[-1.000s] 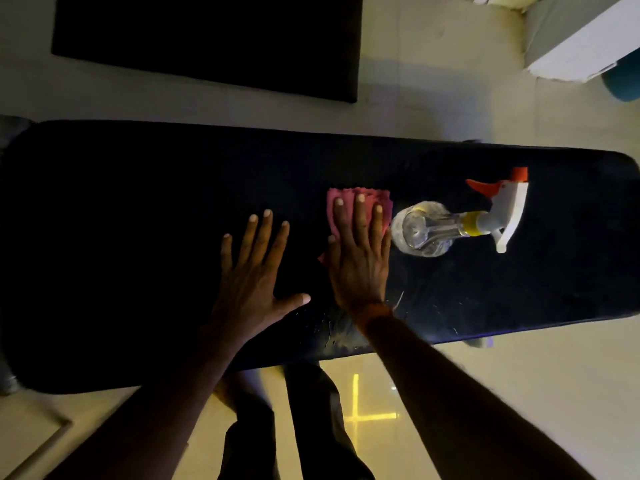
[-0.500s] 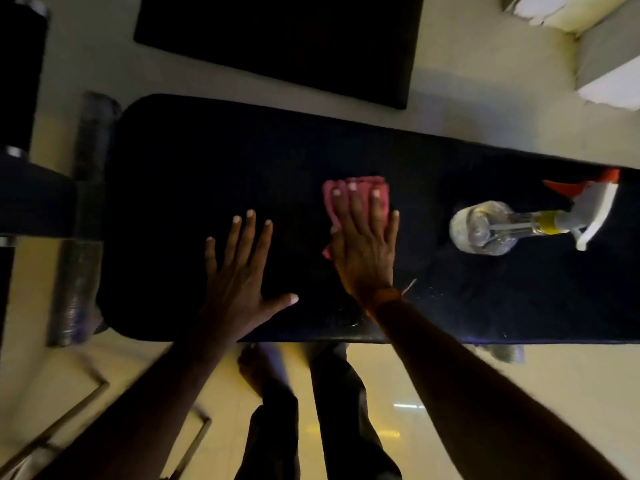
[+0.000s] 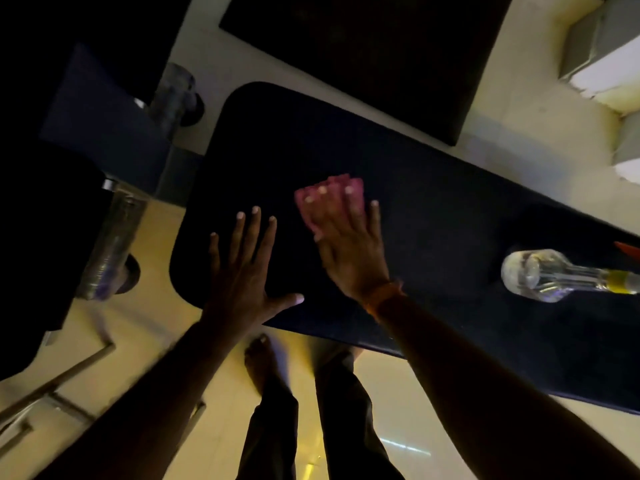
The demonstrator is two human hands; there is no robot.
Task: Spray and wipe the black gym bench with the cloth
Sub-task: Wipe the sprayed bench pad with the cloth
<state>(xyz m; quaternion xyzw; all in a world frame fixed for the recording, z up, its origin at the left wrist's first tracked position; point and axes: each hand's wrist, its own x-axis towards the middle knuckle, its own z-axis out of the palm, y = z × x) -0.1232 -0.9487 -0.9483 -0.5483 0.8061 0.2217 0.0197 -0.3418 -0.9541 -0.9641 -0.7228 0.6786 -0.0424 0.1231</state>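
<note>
Right hand [image 3: 349, 244] flat on pink cloth [image 3: 330, 202], now nearer bench [image 3: 433, 216] end — left hand [image 3: 242, 271] splayed, empty; spray bottle [image 3: 554, 277] rightward.

I'm in what looks like a home gym corner, dimly lit. A long black padded bench [image 3: 433, 216] stretches across in front of me, and at its left end metal frame tubes [image 3: 114, 237] and padded rollers [image 3: 173, 95] of workout equipment stand on a pale tiled floor [image 3: 519, 98]. A black mat [image 3: 363, 57] lies on the tiles beyond the bench. I stand barefoot [image 3: 258, 358] on the glossy tiles, which suggests a private room rather than a public gym.
</note>
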